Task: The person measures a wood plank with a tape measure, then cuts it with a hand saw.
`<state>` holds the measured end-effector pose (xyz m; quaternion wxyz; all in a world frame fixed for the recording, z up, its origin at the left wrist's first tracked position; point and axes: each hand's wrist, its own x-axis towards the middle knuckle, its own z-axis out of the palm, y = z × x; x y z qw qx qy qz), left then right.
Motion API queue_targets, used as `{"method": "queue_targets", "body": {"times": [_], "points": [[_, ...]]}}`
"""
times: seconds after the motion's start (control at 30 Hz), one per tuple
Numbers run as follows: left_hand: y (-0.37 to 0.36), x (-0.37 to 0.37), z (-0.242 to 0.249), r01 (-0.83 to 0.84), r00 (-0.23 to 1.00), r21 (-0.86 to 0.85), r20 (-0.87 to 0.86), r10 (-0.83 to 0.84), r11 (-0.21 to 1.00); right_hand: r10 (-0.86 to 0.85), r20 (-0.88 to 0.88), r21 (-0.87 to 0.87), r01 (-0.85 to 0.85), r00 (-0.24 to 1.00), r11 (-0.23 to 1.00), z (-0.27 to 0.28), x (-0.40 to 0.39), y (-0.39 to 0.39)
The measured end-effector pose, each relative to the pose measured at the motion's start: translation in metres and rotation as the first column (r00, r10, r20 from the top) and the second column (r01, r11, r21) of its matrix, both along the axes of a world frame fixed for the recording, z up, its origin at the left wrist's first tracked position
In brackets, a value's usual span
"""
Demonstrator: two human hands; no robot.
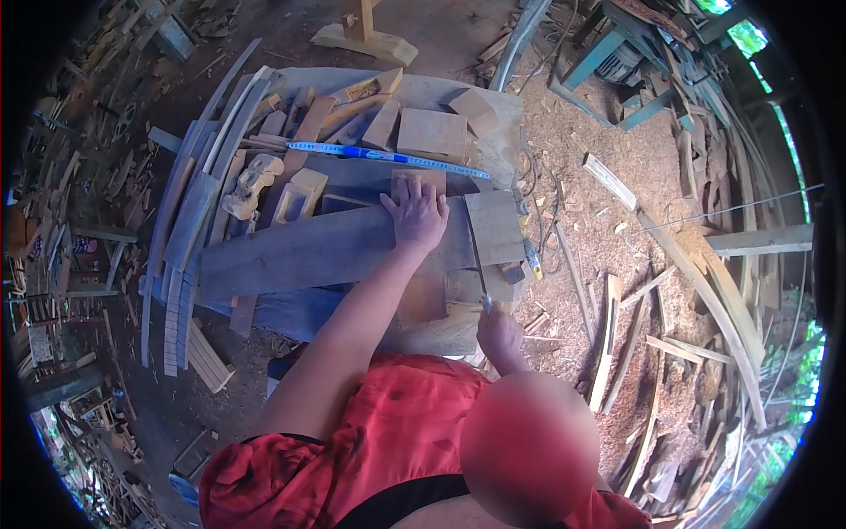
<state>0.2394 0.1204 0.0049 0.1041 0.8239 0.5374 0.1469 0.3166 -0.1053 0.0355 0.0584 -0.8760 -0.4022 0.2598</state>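
The dark plank [291, 253] lies across the bench [504, 108]. The left hand [418, 214] rests flat on it, fingers slightly spread towards its far edge. A thin saw-like blade [478, 254] crosses near its right end. Off its near edge, the right hand [500, 338] has fingers curled, seemingly round the handle. Best press firmly and keep strokes square.

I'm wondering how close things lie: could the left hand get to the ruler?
Probably yes: the ruler lies just beyond the left hand, in plain view, though that hand rests on the plank.
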Motion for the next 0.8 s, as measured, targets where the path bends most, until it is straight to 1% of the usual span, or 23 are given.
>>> {"method": "queue_targets", "body": {"times": [0.07, 0.1, 0.17, 0.3, 0.37, 0.4, 0.47, 0.5, 0.57, 0.7, 0.77, 0.8], "points": [[0.001, -0.001, -0.001, -0.005, 1.0, 0.011, 0.015, 0.005, 1.0, 0.074, 0.024, 0.033, -0.075, 0.997, 0.997, 0.004, 0.006, 0.036], [0.001, -0.002, -0.001, -0.003, 1.0, 0.012, 0.012, 0.003, 1.0, 0.072, 0.021, 0.034, -0.072, 0.997, 0.997, -0.002, 0.012, 0.048], [0.0, -0.002, -0.003, 0.005, 1.0, 0.022, 0.028, -0.005, 1.0, 0.108, 0.072, 0.127, -0.116, 0.992, 0.985, -0.018, 0.023, 0.06], [0.001, -0.001, -0.004, -0.005, 1.0, 0.029, 0.028, 0.005, 1.0, 0.092, 0.045, 0.091, -0.096, 0.995, 0.991, -0.007, 0.008, 0.018], [0.001, -0.001, -0.004, -0.01, 1.0, 0.04, 0.024, 0.009, 0.999, 0.017, 0.029, -0.001, -0.017, 0.999, 1.0, 0.002, 0.001, -0.003], [0.0, -0.001, -0.005, -0.009, 1.0, 0.036, 0.022, 0.008, 0.999, 0.016, 0.027, -0.005, -0.016, 1.0, 1.0, 0.002, 0.001, 0.0], [0.0, 0.0, -0.005, -0.004, 0.999, 0.055, 0.034, 0.002, 0.998, 0.046, 0.047, 0.066, -0.049, 0.998, 0.997, 0.004, 0.004, 0.018], [0.001, 0.0, -0.004, -0.001, 0.999, 0.058, 0.036, -0.001, 0.998, 0.043, 0.048, 0.069, -0.046, 0.998, 0.997, -0.001, 0.011, 0.034], [0.0, -0.001, -0.002, -0.01, 1.0, 0.058, 0.022, 0.008, 0.998, 0.106, 0.044, 0.103, -0.11, 0.993, 0.989, -0.016, 0.022, 0.061], [0.0, -0.002, -0.004, -0.014, 0.999, 0.076, 0.037, 0.011, 0.997, 0.11, 0.038, 0.115, -0.114, 0.993, 0.987, -0.013, 0.016, 0.036], [0.0, -0.001, -0.003, -0.017, 0.999, 0.066, 0.037, 0.014, 0.998, 0.036, 0.037, -0.016, -0.036, 0.999, 0.999, -0.004, 0.003, 0.002], [0.001, -0.002, -0.002, -0.022, 0.999, 0.062, 0.037, 0.02, 0.998, 0.042, 0.037, -0.02, -0.041, 0.998, 0.999, -0.005, 0.003, -0.002]]}}
